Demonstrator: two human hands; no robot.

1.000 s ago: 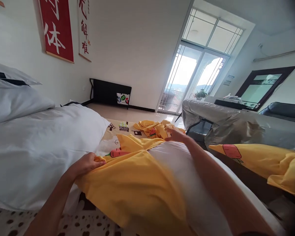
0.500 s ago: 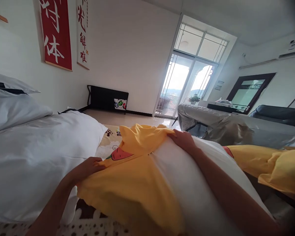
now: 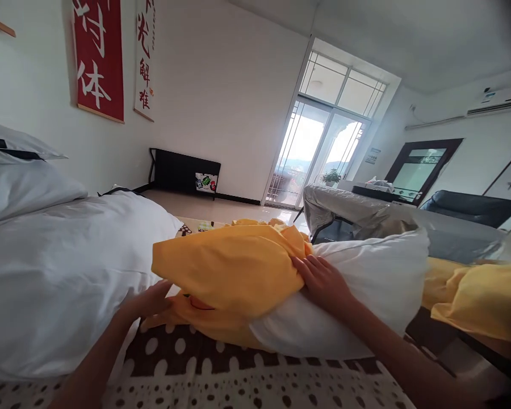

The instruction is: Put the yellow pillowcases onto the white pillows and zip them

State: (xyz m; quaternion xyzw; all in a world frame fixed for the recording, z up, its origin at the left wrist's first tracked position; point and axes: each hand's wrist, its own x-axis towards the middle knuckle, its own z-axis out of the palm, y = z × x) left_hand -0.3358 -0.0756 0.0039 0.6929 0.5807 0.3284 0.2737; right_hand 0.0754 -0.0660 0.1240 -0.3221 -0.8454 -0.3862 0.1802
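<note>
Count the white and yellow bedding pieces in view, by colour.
White: 4 (held pillow, top pillow, pillow under it, large duvet)
Yellow: 2 (pillowcase, cloth at right)
Total: 6

Both hands on white pillow [image 3: 357,295]: right hand [image 3: 323,281] grips yellow pillowcase [image 3: 230,272] edge, left hand [image 3: 151,301] under pillowcase's left end.

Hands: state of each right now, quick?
Left hand: at the lower edge of the yellow pillowcase; grip cannot be told.
Right hand: closed on the yellow pillowcase edge, over the white pillow.
</note>
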